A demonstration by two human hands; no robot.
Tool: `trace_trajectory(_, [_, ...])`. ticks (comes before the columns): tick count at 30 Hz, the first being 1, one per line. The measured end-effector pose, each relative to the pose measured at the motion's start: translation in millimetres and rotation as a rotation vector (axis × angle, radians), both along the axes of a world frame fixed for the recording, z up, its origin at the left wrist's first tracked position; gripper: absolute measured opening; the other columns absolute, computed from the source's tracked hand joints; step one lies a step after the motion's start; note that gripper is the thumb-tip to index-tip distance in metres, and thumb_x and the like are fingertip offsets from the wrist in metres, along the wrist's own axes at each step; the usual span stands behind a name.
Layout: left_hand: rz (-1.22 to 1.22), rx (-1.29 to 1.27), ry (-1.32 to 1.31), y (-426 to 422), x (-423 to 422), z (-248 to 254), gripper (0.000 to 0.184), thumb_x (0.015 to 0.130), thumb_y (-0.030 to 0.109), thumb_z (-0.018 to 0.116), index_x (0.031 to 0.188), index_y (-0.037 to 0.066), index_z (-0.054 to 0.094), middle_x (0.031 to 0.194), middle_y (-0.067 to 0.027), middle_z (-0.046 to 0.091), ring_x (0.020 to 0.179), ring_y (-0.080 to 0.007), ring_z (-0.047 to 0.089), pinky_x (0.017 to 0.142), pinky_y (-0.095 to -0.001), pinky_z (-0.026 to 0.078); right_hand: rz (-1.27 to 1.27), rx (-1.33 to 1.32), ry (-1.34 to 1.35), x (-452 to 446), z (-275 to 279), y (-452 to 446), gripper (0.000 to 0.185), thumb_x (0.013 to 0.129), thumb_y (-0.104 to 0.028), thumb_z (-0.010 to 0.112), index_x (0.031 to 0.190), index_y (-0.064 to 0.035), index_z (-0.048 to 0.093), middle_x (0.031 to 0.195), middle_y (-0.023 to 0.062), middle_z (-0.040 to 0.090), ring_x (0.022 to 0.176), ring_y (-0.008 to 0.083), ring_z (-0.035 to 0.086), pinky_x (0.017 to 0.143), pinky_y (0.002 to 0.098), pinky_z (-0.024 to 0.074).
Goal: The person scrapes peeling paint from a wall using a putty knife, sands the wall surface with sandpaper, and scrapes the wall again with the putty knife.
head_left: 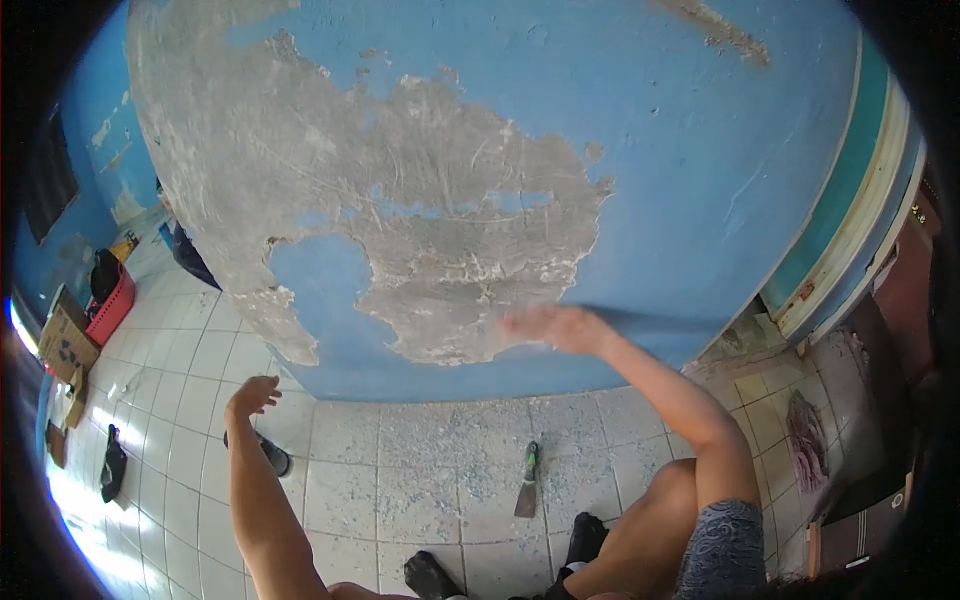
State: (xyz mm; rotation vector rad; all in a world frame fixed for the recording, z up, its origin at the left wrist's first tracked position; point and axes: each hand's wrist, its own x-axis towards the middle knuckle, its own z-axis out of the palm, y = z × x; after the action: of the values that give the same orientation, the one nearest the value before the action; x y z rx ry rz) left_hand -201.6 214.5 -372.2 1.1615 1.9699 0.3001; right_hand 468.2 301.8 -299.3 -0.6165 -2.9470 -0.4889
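Note:
My right hand [550,326] is at the lower part of the blue wall [690,200], by the edge of a bare grey patch [430,230] where the paint is gone. Motion blurs its fingers, but they look stretched out flat, with no tool visible in them. Whether the palm touches the wall I cannot tell. Out to the left, my left hand [255,396] hangs in the air near the wall's corner, fingers apart and holding nothing. A putty knife [528,482] with a black and green handle lies on the tiled floor between the hands, blade toward me.
Blue paint flakes [450,450] litter the floor tiles. A dark sandal [272,455] lies below my left hand. Farther left are a red basket [112,305], a cardboard box [68,335] and a black item [114,463]. At right are a door frame [840,250] and a crumpled cloth [806,440].

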Motion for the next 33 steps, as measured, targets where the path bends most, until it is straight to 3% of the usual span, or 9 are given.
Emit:
trace_trajectory(1, [0.001, -0.023, -0.003, -8, -1, -6, 0.053, 0.101, 0.047, 0.043, 0.137, 0.009, 0.052, 0.125, -0.0092, 0.068, 0.105, -0.0254, 0.065, 0.085, -0.0496, 0.051, -0.086, -0.102, 0.070, -5, 26, 3, 0.068, 0.095, -0.011, 0.046, 0.159, -0.0135, 0.024, 0.164, -0.0012, 0.027, 0.150, 0.0155, 0.028, 0.125, 0.0382, 0.0213])
trace_trajectory(3, [0.017, -0.012, 0.016, -10, -5, -11, 0.055, 0.101, 0.050, 0.045, 0.138, 0.010, 0.051, 0.126, -0.0093, 0.068, 0.104, -0.0252, 0.066, 0.085, -0.0500, 0.051, -0.275, 0.822, 0.071, -13, 84, -1, 0.058, 0.102, -0.024, 0.046, 0.158, -0.0176, 0.030, 0.165, 0.0045, 0.024, 0.152, 0.0221, 0.024, 0.124, 0.0448, 0.0176])
trace_trajectory(8, [0.039, -0.024, 0.015, -18, -8, -8, 0.055, 0.100, 0.051, 0.049, 0.138, 0.011, 0.051, 0.126, -0.0089, 0.067, 0.106, -0.0253, 0.065, 0.091, -0.0528, 0.048, -0.212, 0.662, 0.619, -23, 91, 3, 0.064, 0.103, -0.038, 0.047, 0.159, -0.0154, 0.025, 0.167, 0.0079, 0.017, 0.154, 0.0253, 0.014, 0.124, 0.0491, 0.0132])
trace_trajectory(12, [0.028, -0.004, 0.047, -17, -11, -8, 0.054, 0.102, 0.048, 0.044, 0.140, 0.009, 0.052, 0.126, -0.0087, 0.068, 0.103, -0.0235, 0.067, 0.081, -0.0464, 0.053, 0.007, 0.281, -0.232, -34, -24, -8, 0.075, 0.098, -0.049, 0.047, 0.161, -0.0221, 0.017, 0.168, -0.0011, 0.011, 0.154, 0.0187, 0.013, 0.126, 0.0452, 0.0073])
trace_trajectory(15, [0.028, -0.007, 0.028, -21, 1, 8, 0.054, 0.102, 0.048, 0.045, 0.140, 0.010, 0.053, 0.125, -0.0078, 0.069, 0.103, -0.0234, 0.067, 0.083, -0.0467, 0.052, 0.075, 0.979, -0.190, -65, -5, 1, 0.075, 0.096, -0.050, 0.047, 0.161, -0.0281, 0.015, 0.168, -0.0044, 0.011, 0.154, 0.0168, 0.014, 0.127, 0.0434, 0.0051])
trace_trajectory(21, [0.004, -0.008, 0.062, -22, -4, -5, 0.054, 0.101, 0.048, 0.045, 0.138, 0.010, 0.054, 0.119, -0.0058, 0.070, 0.100, -0.0207, 0.066, 0.080, -0.0419, 0.052, -0.299, 0.721, 0.680, -89, 179, 4, 0.068, 0.101, -0.058, 0.035, 0.160, -0.0274, 0.020, 0.167, -0.0001, 0.017, 0.154, 0.0215, 0.013, 0.124, 0.0550, 0.0054])
trace_trajectory(24, [0.011, -0.024, 0.046, -19, 0, -2, 0.054, 0.101, 0.049, 0.044, 0.137, 0.009, 0.055, 0.121, -0.0065, 0.069, 0.101, -0.0212, 0.066, 0.080, -0.0419, 0.052, -0.225, 0.732, 0.764, -97, 159, 4, 0.068, 0.101, -0.058, 0.035, 0.160, -0.0273, 0.020, 0.167, 0.0011, 0.017, 0.154, 0.0222, 0.014, 0.124, 0.0563, 0.0053])
trace_trajectory(30, [0.029, -0.030, -0.070, -4, -35, -36, 0.058, 0.099, 0.052, 0.051, 0.141, 0.013, 0.049, 0.126, -0.0089, 0.068, 0.108, -0.0279, 0.064, 0.091, -0.0597, 0.046, 0.126, 0.476, -0.072, -93, -1, 11, 0.082, 0.093, -0.043, 0.055, 0.161, -0.0253, 0.013, 0.169, -0.0029, 0.007, 0.155, 0.0144, 0.008, 0.126, 0.0442, 0.0034])
trace_trajectory(33, [0.010, 0.005, 0.034, -21, 1, 2, 0.048, 0.099, 0.047, 0.048, 0.130, 0.010, 0.058, 0.117, -0.0053, 0.071, 0.098, -0.0210, 0.066, 0.076, -0.0420, 0.052, 0.097, 0.573, 0.027, -95, 49, 9, 0.083, 0.092, -0.047, 0.055, 0.161, -0.0263, 0.014, 0.168, -0.0046, 0.008, 0.155, 0.0149, 0.008, 0.126, 0.0463, 0.0018])
